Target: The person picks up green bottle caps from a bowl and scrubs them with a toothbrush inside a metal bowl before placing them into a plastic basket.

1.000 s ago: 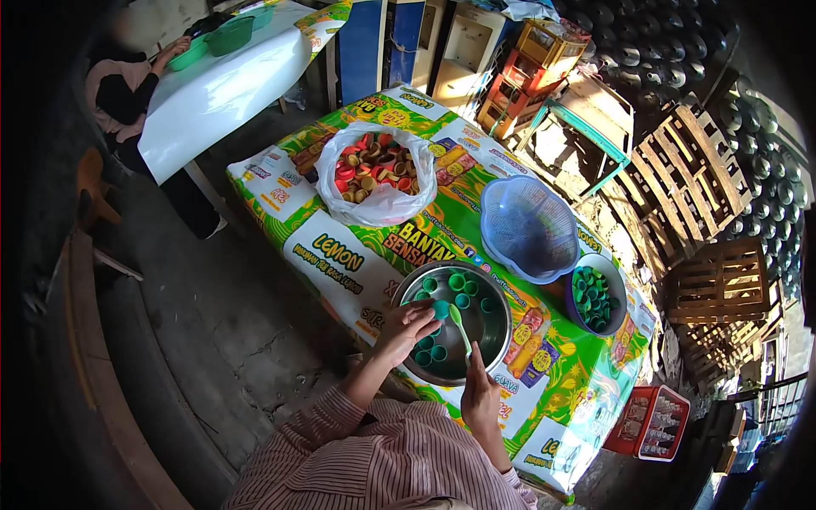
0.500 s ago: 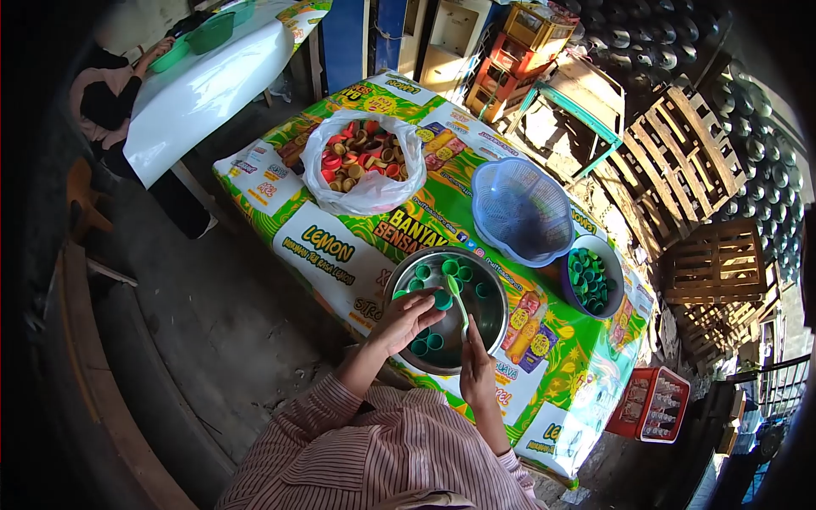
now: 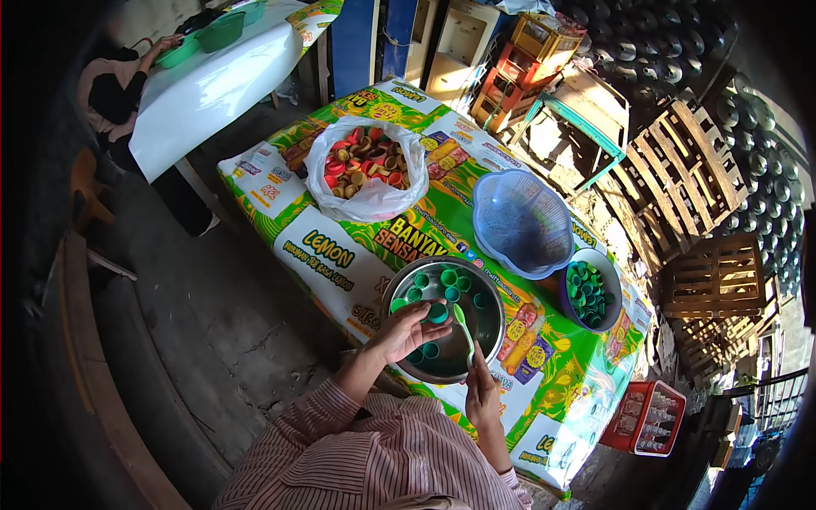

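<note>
Over a steel basin [image 3: 495,293] on the table, my left hand [image 3: 398,336] is turned partly palm up. It pinches a green bottle cap [image 3: 438,313] between thumb and fingers. My right hand [image 3: 483,393] is closed around the handle of a light green spoon [image 3: 467,342]. The spoon's head is just right of the held cap, with a small gap between them. Several more green caps [image 3: 450,277] lie in the basin, mostly on its far and left side. Part of the basin's near left is hidden by my left hand.
A white plastic bag [image 3: 374,204] of red and tan caps stands at the far left. Right of the basin are a blue basket [image 3: 520,225] and a bowl [image 3: 597,323] of green caps. A red crate [image 3: 643,418] of bottles sits below. Another person [image 3: 119,93] works beside green basins [image 3: 221,36].
My left hand has turned more palm up with the cap. The spoon's head has moved right, away from the cap. The whole view has shifted slightly.
</note>
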Tool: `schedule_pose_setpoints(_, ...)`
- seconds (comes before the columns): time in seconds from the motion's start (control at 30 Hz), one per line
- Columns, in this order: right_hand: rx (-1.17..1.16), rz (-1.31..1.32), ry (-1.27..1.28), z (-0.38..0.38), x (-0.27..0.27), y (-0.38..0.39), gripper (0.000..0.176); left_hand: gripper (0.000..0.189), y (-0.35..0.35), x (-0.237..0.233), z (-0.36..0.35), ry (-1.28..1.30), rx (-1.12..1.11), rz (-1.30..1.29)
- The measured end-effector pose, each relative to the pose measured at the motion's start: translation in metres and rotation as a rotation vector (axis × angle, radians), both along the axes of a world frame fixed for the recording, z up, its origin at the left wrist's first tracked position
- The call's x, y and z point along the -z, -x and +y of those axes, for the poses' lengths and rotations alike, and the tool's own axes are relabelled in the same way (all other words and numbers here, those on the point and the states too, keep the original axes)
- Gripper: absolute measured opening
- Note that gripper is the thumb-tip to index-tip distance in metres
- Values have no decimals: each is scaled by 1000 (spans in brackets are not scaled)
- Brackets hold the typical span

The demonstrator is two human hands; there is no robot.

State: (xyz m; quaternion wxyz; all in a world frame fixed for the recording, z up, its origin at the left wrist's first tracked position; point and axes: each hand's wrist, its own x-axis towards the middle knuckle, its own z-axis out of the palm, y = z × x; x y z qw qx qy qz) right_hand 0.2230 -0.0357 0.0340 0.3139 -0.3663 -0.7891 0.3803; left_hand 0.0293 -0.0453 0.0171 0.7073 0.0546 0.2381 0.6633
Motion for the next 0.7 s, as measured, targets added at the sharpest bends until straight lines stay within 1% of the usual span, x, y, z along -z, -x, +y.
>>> schedule_pose_setpoints(0.03, -3, -6, 7, -1, 2, -3, 44, 25, 0, 3, 0, 7, -3, -6)
schedule_pose_setpoints(0.1, -2, -214, 197, -3, -3, -4, 44, 24, -2, 11, -1, -62, 32, 72)
schedule_pose_setpoints(0.13, -7, -187, 228, -2, -13, 2, 45, 23, -4, 10, 0, -51, 35, 44)
schedule_pose_setpoints(0.17, -8, -157, 183, 0, -12, 6, 46, 22, -3, 17, 1, -52, 68, 97)
schedule_pose_setpoints(0.27, -5, -103, 157, 2, -8, 3, 46, 25, -2, 17, 0, -27, 96, 86)
schedule_pose_setpoints(0.33, 65, -95, 233, -1, -6, -9, 46, 27, 0, 19, 0, -73, 140, 60)
schedule_pose_setpoints(0.37, 68, -95, 233, -3, -5, -11, 46, 27, -1, 19, 0, -74, 143, 59)
schedule_pose_setpoints(0.43, 28, -114, 173, -6, -9, -16, 45, 26, -3, 8, 0, -39, 127, 283)
schedule_pose_setpoints(0.47, 3, -200, 217, -6, -14, -16, 45, 31, -5, 4, 1, -59, 146, 391)
schedule_pose_setpoints(0.57, 29, -106, 234, 0, -10, -9, 44, 35, -9, 12, 3, -73, 108, 443)
schedule_pose_setpoints(0.6, 30, -104, 233, 1, -12, -10, 44, 34, -9, 12, 3, -60, 94, 508)
schedule_pose_setpoints(0.63, 46, -90, 236, 3, -16, -11, 43, 34, -9, 10, 4, -63, 94, 511)
schedule_pose_setpoints(0.7, 62, -73, 235, 5, -17, -14, 42, 30, -8, 5, 5, 25, 72, 400)
